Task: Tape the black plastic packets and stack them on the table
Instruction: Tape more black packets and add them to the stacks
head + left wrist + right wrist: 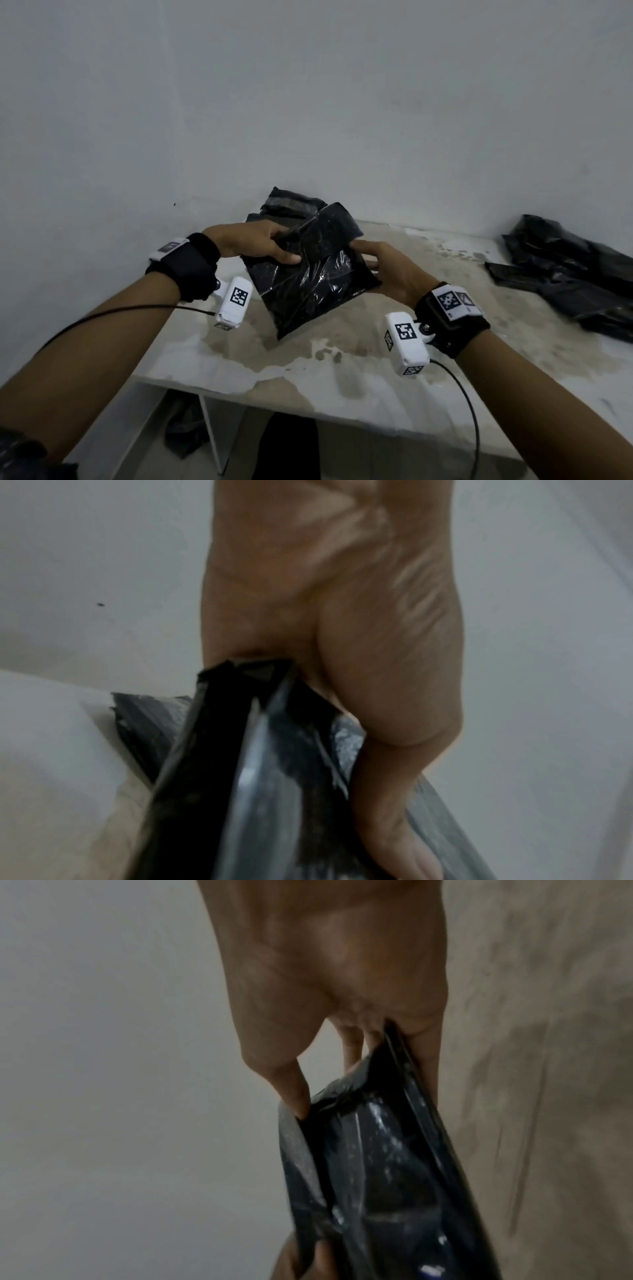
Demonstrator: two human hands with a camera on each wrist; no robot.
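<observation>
We found no readable words, brand names or numbers anywhere in these views. The only printed marks were black-and-white square code patterns on the white camera units [234, 301] strapped to each wrist and on the wristbands [451, 301], and these held no letters we could make out. The black plastic packet [310, 274] held in both hands bore no label that we could read.
</observation>
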